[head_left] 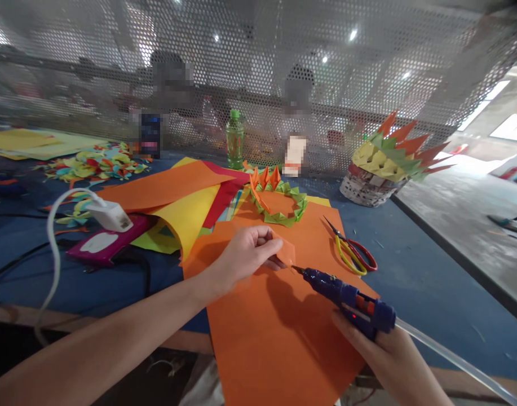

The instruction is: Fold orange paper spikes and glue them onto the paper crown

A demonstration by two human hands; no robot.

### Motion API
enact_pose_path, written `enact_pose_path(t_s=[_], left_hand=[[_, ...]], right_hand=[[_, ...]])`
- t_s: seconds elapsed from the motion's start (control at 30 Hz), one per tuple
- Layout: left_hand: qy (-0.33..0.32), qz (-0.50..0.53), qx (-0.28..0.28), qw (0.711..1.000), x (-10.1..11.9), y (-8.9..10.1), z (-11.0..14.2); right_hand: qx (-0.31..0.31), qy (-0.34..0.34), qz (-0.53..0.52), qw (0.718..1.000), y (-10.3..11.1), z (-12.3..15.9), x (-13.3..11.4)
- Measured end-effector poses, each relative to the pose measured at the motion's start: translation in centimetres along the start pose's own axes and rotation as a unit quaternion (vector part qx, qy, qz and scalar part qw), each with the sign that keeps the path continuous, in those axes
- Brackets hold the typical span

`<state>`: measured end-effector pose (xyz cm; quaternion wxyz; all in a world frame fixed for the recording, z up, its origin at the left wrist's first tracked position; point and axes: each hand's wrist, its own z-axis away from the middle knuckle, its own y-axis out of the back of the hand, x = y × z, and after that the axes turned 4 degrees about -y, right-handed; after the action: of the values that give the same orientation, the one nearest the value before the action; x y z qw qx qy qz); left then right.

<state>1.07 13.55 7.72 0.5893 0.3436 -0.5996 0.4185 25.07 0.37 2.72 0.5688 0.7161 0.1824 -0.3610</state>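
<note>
My left hand (258, 248) pinches a small folded piece of orange paper (287, 251) above the large orange sheets. A blue hot glue gun (334, 287) is gripped in my right hand (380, 349), its nozzle at the lower edge of the folded piece. Out of the gun's back end runs a long clear glue stick (453, 358). Just beyond my left hand lies a ring of folded green paper (298, 211), with several orange points (264, 180) standing along one side. Orange sheets (279, 338) spread beneath both hands and hang over the table's front edge.
Scissors with red and yellow handles (355, 256) lie to the right. A finished-looking paper basket (374, 169) stands at back right, a green bottle (235, 141) behind the ring. On the left are a purple power strip (110, 239) with a white charger (110, 214) and paper scraps (95, 163).
</note>
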Motion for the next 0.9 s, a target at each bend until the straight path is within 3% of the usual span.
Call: enact_pose_path(t_s=[0.23, 0.5, 0.9], left_hand=[[-0.011, 0.006, 0.010, 1.000, 0.05, 0.15, -0.06], [-0.014, 0.006, 0.018, 1.000, 0.07, 0.36, -0.23], [-0.013, 0.001, 0.028, 1.000, 0.20, 0.61, -0.21]], right_hand=[[-0.004, 0.034, -0.011, 0.999, 0.00, -0.17, -0.47], [0.012, 0.025, 0.002, 1.000, -0.14, 0.14, 0.41], [0.005, 0.018, -0.026, 0.999, 0.27, 0.15, -0.37]])
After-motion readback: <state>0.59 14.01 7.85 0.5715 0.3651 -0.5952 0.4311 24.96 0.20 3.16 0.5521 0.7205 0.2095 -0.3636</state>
